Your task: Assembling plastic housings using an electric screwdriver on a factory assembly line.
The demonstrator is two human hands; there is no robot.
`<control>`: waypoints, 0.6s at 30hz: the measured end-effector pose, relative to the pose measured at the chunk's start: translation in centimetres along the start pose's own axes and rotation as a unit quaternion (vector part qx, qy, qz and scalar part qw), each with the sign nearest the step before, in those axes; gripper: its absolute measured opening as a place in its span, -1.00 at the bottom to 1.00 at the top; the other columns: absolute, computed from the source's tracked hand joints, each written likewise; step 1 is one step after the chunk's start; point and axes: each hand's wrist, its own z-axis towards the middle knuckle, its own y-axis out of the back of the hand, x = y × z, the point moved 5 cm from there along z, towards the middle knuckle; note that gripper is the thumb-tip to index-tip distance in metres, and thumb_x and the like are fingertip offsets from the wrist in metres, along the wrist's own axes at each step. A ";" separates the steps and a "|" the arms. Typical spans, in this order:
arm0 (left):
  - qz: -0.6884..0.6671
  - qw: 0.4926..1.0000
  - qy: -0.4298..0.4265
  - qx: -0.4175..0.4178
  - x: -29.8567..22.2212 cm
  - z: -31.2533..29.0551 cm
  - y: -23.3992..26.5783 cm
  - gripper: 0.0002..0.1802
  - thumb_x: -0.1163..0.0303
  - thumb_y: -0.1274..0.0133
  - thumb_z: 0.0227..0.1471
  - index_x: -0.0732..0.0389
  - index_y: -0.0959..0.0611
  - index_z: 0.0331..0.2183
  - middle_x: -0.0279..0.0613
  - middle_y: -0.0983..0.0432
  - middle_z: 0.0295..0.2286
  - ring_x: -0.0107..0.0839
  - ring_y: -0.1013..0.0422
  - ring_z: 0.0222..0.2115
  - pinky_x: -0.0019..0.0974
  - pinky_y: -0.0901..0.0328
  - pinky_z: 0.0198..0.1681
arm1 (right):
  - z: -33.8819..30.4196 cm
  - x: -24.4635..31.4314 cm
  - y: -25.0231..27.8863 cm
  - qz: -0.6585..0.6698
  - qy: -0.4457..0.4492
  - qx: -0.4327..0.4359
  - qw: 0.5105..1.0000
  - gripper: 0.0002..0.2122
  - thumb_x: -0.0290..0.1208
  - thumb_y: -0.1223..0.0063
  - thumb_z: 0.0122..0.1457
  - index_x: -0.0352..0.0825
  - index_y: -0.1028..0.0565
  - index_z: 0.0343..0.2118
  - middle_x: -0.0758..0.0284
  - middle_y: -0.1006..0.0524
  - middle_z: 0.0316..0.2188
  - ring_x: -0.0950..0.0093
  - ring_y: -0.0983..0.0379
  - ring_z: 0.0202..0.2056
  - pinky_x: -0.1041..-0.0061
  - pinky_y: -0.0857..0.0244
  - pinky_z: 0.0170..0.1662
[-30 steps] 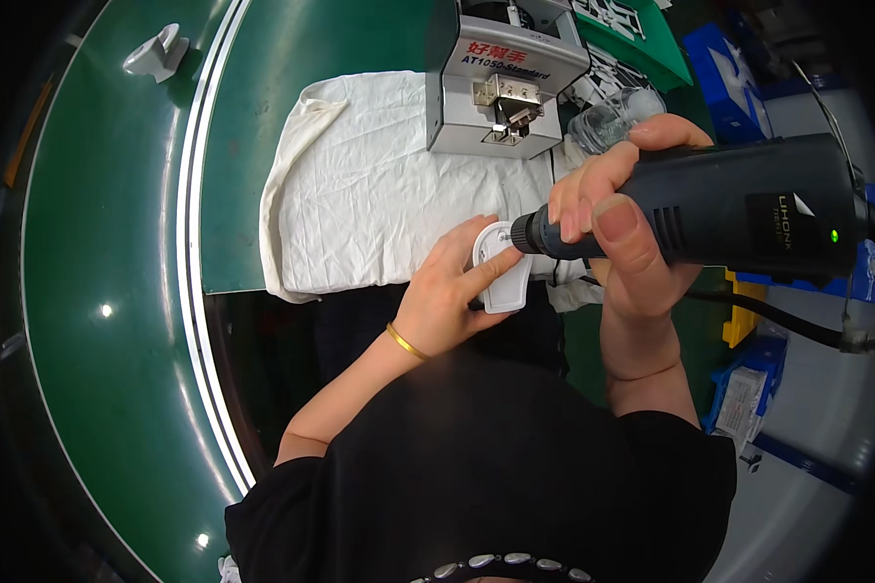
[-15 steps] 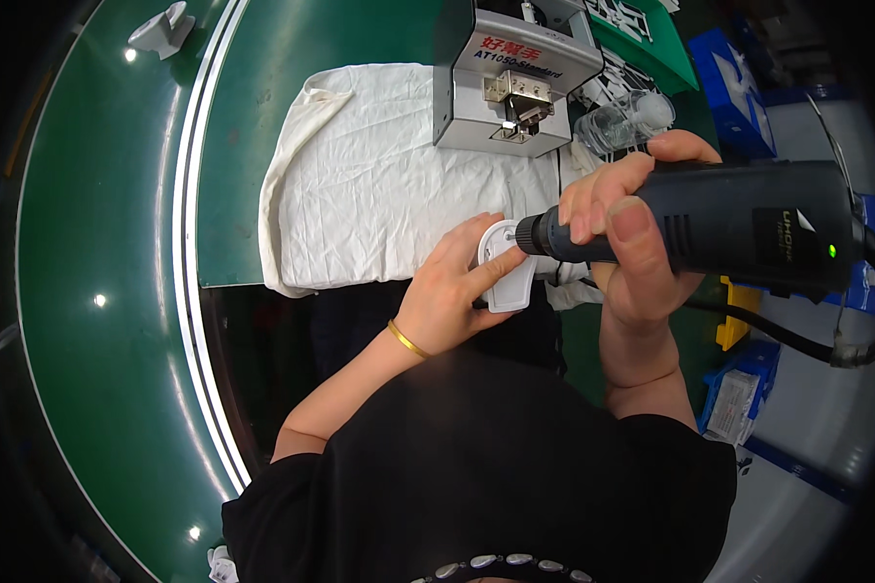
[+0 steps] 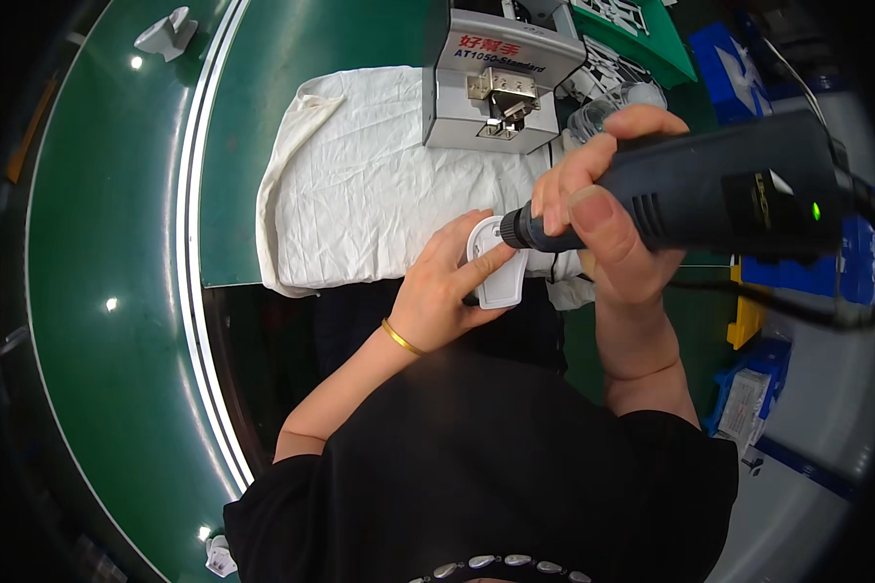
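A white plastic housing (image 3: 501,283) is gripped by my left hand (image 3: 444,284), thumb across its hollow face and fingers along its outer side. My right hand (image 3: 608,209) is wrapped round a black electric screwdriver (image 3: 719,189), its body lying roughly level and a green light glowing near its rear end. The screwdriver's nose points left and meets the upper part of the housing, close to my left thumb. Whether the bit sits in a screw is too small to tell. Beneath and beyond the housing spreads a white cloth (image 3: 379,185) on the green table.
A grey metal machine (image 3: 496,83) stands on the cloth's far side. Right of it are a clear plastic container (image 3: 612,107) and a green bin (image 3: 642,39) with white parts. Blue bins (image 3: 739,78) stand at the right. Another white part (image 3: 168,34) rests on the far-left green surface.
The screwdriver's rear end has risen slightly and its body tilts more. Both hands and the housing appear a little further left, as the whole view has shifted slightly too.
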 end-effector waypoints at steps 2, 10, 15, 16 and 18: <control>0.029 1.000 0.005 -0.003 -0.5 0.1 -0.1 -0.27 0.38 -0.41 -0.42 0.07 -0.60 -0.04 0.12 -0.33 0.04 0.07 -0.28 0.07 -0.05 -0.27 0.08 | -0.3 -0.9 1.2 0.140 -0.011 -0.049 0.989 -0.53 -0.41 -0.12 0.18 -0.38 -0.15 0.06 0.28 -0.41 -0.51 0.49 -0.36 -0.54 0.35 -0.32 -0.36; 0.177 0.965 -0.106 0.164 -3.6 0.6 -0.6 -0.63 0.40 0.01 -0.06 -0.08 -0.65 -0.16 -0.26 -0.28 0.16 -0.20 -0.15 0.22 -0.07 -0.08 0.25 | -4.9 -7.5 21.3 -0.016 -0.210 -0.423 0.881 -0.66 -0.48 -0.36 0.00 -0.33 -0.40 -0.21 0.33 -0.47 -0.47 0.53 -0.45 -0.50 0.51 -0.39 -0.47; 0.235 0.947 -0.091 0.199 -4.0 1.6 2.1 -0.71 0.39 0.00 -0.04 0.01 -0.61 -0.20 -0.24 -0.29 0.15 -0.16 -0.16 0.20 -0.09 -0.10 0.24 | -11.2 -17.0 30.1 -0.038 -0.368 -0.407 0.835 -0.71 -0.56 -0.34 -0.07 -0.34 -0.41 -0.32 0.33 -0.45 -0.59 0.49 -0.43 -0.58 0.51 -0.38 -0.52; 0.229 0.951 -0.096 0.184 -3.9 1.6 2.7 -0.71 0.46 -0.03 -0.06 0.01 -0.60 -0.22 -0.26 -0.33 0.12 -0.16 -0.20 0.18 -0.11 -0.21 0.17 | -11.9 -17.9 30.2 -0.011 -0.369 -0.423 0.827 -0.73 -0.60 -0.31 -0.07 -0.36 -0.40 -0.36 0.32 -0.46 -0.54 0.48 -0.44 -0.54 0.49 -0.41 -0.52; 0.222 0.956 -0.126 0.147 -3.8 1.8 4.4 -0.66 0.57 -0.11 -0.16 0.09 -0.56 -0.24 -0.20 -0.42 0.05 -0.12 -0.32 0.10 -0.18 -0.37 0.02 | -14.5 -20.9 33.0 -0.063 -0.391 -0.429 0.812 -0.74 -0.53 -0.31 -0.10 -0.41 -0.48 -0.33 0.29 -0.50 -0.44 0.44 -0.44 -0.50 0.46 -0.35 -0.39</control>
